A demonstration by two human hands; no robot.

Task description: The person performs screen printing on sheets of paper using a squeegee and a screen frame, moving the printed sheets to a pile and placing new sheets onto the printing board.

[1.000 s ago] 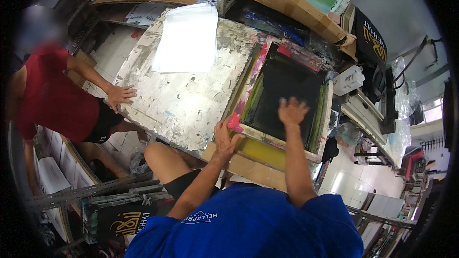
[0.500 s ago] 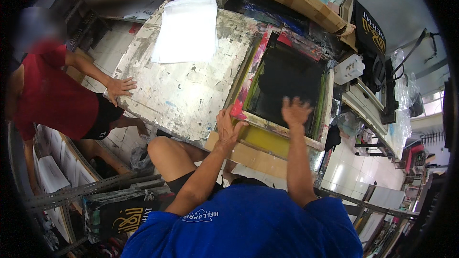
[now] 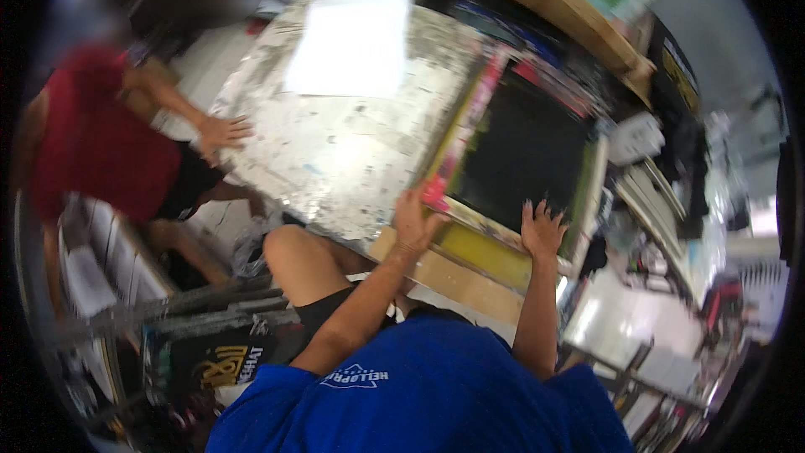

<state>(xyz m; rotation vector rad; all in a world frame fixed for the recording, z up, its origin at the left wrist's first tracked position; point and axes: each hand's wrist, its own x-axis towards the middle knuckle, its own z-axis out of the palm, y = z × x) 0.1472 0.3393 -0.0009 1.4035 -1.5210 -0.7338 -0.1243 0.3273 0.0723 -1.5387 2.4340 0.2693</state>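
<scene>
A wide open stretch of the paint-stained white surface (image 3: 360,147) lies between the stack of white paper sheets (image 3: 352,42) and the pink-smeared rectangular wooden frame (image 3: 475,122). A co-worker's bare hand (image 3: 223,134) blocks the left edge. From above, the way to the flat black panel (image 3: 528,147) is open, except near right, where the person's right hand (image 3: 543,231) sits. Their left hand (image 3: 413,225) takes the frame's near left corner; between these 2, a gap remains. Beyond, a long brown cardboard box (image 3: 549,4) bars the way.
</scene>
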